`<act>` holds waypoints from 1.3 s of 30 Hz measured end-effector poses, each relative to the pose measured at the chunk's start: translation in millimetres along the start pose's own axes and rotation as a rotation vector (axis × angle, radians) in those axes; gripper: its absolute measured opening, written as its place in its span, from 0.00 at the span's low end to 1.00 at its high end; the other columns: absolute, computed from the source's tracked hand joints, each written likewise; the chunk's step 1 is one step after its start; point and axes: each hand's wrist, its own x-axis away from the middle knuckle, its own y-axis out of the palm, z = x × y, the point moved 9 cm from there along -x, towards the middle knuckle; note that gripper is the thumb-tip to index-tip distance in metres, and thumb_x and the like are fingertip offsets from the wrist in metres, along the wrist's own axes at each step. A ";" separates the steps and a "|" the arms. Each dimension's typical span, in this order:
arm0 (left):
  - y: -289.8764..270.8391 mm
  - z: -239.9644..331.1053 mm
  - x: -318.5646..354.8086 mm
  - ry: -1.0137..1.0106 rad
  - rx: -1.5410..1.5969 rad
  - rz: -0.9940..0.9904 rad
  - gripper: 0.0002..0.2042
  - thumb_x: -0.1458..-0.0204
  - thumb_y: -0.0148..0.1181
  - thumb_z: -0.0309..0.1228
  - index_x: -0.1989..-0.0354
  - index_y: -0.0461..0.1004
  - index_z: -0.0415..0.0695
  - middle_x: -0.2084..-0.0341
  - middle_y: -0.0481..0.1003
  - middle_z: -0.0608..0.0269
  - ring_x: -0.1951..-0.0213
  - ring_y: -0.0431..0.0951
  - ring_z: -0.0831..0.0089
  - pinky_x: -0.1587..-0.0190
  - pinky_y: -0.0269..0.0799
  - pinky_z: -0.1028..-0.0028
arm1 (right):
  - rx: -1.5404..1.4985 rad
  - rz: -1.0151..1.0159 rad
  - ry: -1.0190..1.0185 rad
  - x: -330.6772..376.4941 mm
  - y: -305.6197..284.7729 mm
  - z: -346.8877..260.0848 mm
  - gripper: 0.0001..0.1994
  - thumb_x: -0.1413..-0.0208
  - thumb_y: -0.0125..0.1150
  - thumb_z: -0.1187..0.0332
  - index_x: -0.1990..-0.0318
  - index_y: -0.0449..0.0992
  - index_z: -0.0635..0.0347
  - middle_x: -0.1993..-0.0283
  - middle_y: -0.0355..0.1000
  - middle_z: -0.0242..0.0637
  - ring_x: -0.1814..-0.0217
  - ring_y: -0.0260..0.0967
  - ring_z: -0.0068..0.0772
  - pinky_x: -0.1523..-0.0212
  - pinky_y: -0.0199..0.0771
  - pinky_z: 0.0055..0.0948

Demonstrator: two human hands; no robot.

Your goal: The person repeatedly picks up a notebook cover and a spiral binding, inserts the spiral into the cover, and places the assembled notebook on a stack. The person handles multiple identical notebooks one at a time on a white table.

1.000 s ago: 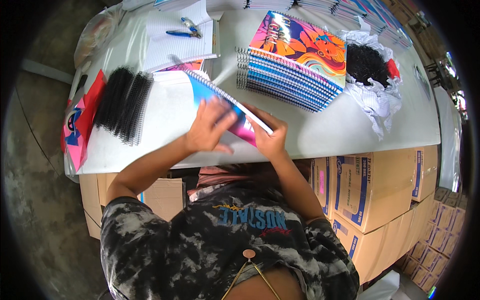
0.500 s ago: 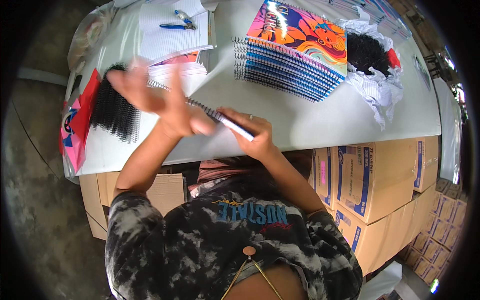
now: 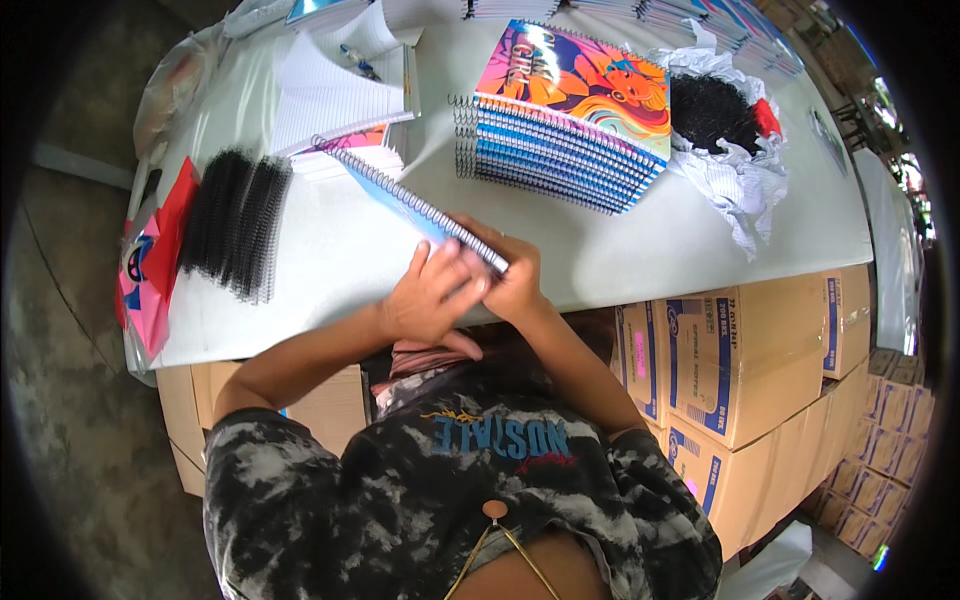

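A blue-covered spiral notebook is held tilted in front of me, its dark wire coil running along the upper edge. Its near end is gripped by my right hand, with the fingers behind it. My left hand is open, fingers spread and slightly blurred, with the fingertips at the near end of the coil. Loose black spiral coils lie in a bunch to the left. Beyond the notebook is a stack of printed sheets, and lined pages rest there with blue-handled pliers partly hidden by a raised page.
Finished-looking spiral notebooks with colourful covers are stacked at the far right. Beside them, crumpled paper holds a tangle of black coils. A red and pink sheet lies at the table's left edge. Cardboard boxes stand below the right side.
My left hand has come down from over the coil's far end to the near end. The notebook now shows its blue cover, and a lined page has lifted over the pliers.
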 end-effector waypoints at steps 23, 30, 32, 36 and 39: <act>-94.7 -100.0 1.3 -1.428 1.105 0.355 0.07 0.51 0.60 0.25 0.65 0.75 0.35 0.71 0.76 0.63 0.69 0.73 0.82 0.62 0.69 0.81 | -0.130 -0.408 0.470 -69.2 36.6 -35.6 0.10 0.49 0.60 0.67 0.70 0.74 0.66 0.79 0.72 0.41 0.75 0.70 0.22 0.72 0.69 0.24; -77.6 -112.8 -28.7 -1.069 1.279 0.131 0.06 0.56 0.54 0.15 0.71 0.71 0.40 0.74 0.72 0.69 0.70 0.70 0.86 0.67 0.67 0.83 | -0.201 -0.090 0.455 -60.1 24.8 -26.5 0.09 0.61 0.67 0.81 0.72 0.70 0.68 0.74 0.73 0.36 0.72 0.70 0.21 0.69 0.70 0.21; -75.2 -115.9 -29.4 -1.078 1.177 0.043 0.07 0.59 0.54 0.15 0.72 0.70 0.40 0.75 0.69 0.70 0.69 0.68 0.85 0.64 0.65 0.82 | -0.036 -0.065 0.344 -60.4 23.7 -40.5 0.09 0.61 0.67 0.81 0.73 0.70 0.66 0.73 0.72 0.35 0.71 0.70 0.20 0.70 0.70 0.22; -99.5 -121.3 -56.9 -0.857 0.706 -0.038 0.16 0.59 0.64 0.25 0.61 0.69 0.38 0.66 0.70 0.62 0.61 0.69 0.78 0.59 0.66 0.77 | -0.041 0.092 0.229 -65.1 -5.3 -47.0 0.10 0.58 0.65 0.79 0.68 0.69 0.64 0.70 0.68 0.31 0.69 0.68 0.22 0.68 0.71 0.27; -151.1 -138.6 -81.1 -0.802 0.241 0.274 0.34 0.58 0.67 0.36 0.43 0.58 0.37 0.52 0.67 0.50 0.50 0.67 0.66 0.54 0.66 0.69 | -0.394 0.641 0.017 -81.0 -94.3 -62.7 0.16 0.50 0.58 0.76 0.53 0.64 0.60 0.63 0.66 0.33 0.64 0.67 0.24 0.64 0.72 0.26</act>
